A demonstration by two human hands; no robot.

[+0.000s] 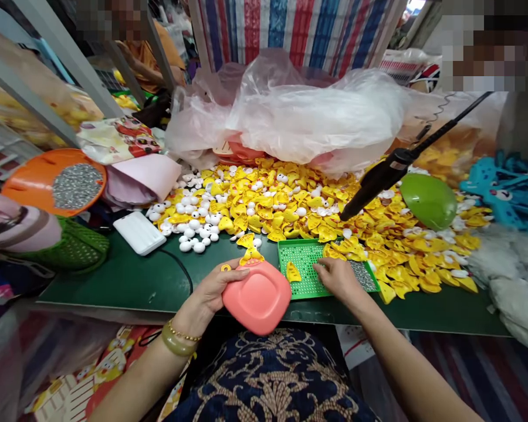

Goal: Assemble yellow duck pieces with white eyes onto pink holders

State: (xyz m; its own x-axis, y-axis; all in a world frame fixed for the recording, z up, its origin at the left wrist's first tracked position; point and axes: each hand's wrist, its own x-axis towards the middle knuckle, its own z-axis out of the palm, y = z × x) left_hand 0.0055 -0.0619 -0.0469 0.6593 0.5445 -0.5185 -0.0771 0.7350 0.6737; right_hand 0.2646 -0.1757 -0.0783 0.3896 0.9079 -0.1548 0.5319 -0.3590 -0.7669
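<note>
A pink plastic square is gripped in the left hand, with the thumb and fingers clamped on it, and a yellow plastic piece is seen upright at its top edge. The right hand is laid open on a green perforated tray, its fingers apart and clamped on nothing. Another yellow piece and grey beads are held in that tray. At 12 o'clock, a heap of yellow pieces is spread over a green table, with white balls gathered at its left edge, and a plastic bag is piled behind it. At 10 o'clock, an orange dish is filled with similar beads. At 2 o'clock, a black corded wand is angled over the heap, just beside a green oval shell.
</note>
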